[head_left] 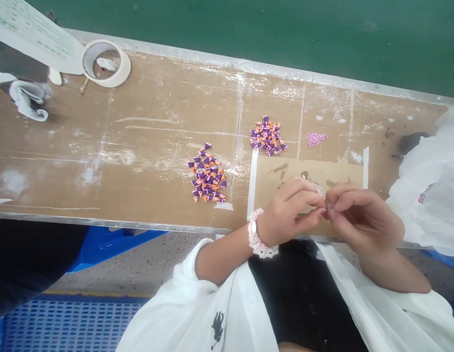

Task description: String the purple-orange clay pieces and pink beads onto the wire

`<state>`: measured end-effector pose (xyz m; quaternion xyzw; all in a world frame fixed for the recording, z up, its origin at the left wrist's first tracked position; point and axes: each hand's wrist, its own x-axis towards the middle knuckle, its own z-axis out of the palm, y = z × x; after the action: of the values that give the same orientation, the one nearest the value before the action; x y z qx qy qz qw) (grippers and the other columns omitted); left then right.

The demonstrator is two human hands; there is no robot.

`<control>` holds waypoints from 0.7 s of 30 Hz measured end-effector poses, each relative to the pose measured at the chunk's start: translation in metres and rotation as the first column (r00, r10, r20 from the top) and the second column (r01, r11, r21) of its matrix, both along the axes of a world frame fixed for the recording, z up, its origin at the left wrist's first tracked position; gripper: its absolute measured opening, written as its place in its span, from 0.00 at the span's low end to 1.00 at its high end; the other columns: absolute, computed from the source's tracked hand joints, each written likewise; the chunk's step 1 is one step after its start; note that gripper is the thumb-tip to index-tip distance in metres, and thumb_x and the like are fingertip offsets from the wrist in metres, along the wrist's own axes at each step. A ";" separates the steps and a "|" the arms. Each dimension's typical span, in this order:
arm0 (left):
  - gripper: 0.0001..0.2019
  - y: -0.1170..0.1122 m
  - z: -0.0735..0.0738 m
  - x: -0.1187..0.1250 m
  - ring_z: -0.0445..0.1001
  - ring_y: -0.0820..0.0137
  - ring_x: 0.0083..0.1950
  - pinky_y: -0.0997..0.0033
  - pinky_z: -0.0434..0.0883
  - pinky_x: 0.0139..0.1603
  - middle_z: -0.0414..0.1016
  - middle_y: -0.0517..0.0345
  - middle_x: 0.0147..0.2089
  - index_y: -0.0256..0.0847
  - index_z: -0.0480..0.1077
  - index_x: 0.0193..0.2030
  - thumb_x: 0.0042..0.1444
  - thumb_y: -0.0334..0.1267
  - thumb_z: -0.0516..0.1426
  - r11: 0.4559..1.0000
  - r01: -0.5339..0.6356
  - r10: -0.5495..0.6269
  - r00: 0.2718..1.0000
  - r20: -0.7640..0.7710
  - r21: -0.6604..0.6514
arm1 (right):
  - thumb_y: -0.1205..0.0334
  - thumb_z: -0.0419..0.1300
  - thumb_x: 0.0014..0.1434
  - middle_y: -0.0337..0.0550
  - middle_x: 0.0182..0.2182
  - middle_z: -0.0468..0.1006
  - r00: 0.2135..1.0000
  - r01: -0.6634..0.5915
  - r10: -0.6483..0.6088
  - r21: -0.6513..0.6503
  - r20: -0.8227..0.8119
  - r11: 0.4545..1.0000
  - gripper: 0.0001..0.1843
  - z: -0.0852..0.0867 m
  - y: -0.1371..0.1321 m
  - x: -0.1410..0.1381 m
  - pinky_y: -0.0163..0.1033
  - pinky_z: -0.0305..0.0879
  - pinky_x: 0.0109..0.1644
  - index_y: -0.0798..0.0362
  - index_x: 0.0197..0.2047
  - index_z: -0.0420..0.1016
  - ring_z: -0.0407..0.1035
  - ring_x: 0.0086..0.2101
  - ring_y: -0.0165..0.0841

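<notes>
Left hand (285, 210), right hand (366, 217): we had both sets of fingers pinched, tip to tip! | Reddish bit (324, 213): right between them, over the card (265, 188), neither hand nearer | Long axis: too small, we couldn't tell

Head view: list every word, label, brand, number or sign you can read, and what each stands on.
Nothing can be read.
White sheet: green and dark print, too blurred to read.
Shirt: a dark figure, no legible letters.
</notes>
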<state>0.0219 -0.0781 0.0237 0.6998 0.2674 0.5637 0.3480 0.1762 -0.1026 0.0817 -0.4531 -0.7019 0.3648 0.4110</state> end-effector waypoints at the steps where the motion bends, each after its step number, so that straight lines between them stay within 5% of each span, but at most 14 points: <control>1: 0.03 0.000 0.000 -0.001 0.70 0.73 0.36 0.71 0.73 0.39 0.69 0.58 0.33 0.41 0.66 0.36 0.59 0.34 0.58 1.000 0.010 -0.010 1.000 -0.022 0.018 | 0.82 0.58 0.52 0.39 0.31 0.71 1.000 -0.016 0.016 0.001 0.011 1.000 0.18 0.000 0.000 0.002 0.37 0.70 0.33 0.48 0.39 0.67 0.70 0.33 0.30; 10: 0.03 -0.004 -0.003 0.001 0.70 0.70 0.39 0.67 0.72 0.43 0.69 0.56 0.35 0.40 0.64 0.38 0.62 0.35 0.54 0.998 0.037 -0.034 0.997 -0.065 0.052 | 0.82 0.57 0.50 0.38 0.28 0.71 0.998 -0.055 0.055 0.017 -0.012 0.998 0.18 0.003 0.003 0.005 0.37 0.68 0.31 0.48 0.37 0.68 0.70 0.30 0.30; 14: 0.04 -0.003 0.003 0.000 0.70 0.72 0.39 0.70 0.72 0.41 0.69 0.57 0.35 0.40 0.64 0.37 0.62 0.36 0.54 0.979 0.157 -0.153 0.987 0.043 -0.131 | 0.81 0.58 0.49 0.38 0.27 0.71 0.996 -0.029 0.033 0.045 -0.089 0.999 0.17 -0.003 0.001 0.004 0.37 0.66 0.30 0.49 0.36 0.68 0.69 0.29 0.30; 21: 0.06 -0.002 0.012 -0.003 0.69 0.74 0.35 0.70 0.71 0.40 0.69 0.58 0.34 0.41 0.64 0.33 0.62 0.38 0.54 0.824 0.367 -0.303 0.929 0.211 -0.431 | 0.80 0.59 0.49 0.38 0.28 0.71 0.998 -0.004 0.012 0.138 -0.056 0.990 0.16 -0.007 0.003 0.004 0.39 0.66 0.30 0.49 0.35 0.66 0.68 0.27 0.30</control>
<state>0.0194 -0.0804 0.0354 0.5931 0.2430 0.4586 0.6155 0.1806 -0.0991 0.0749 -0.4104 -0.7153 0.3297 0.4596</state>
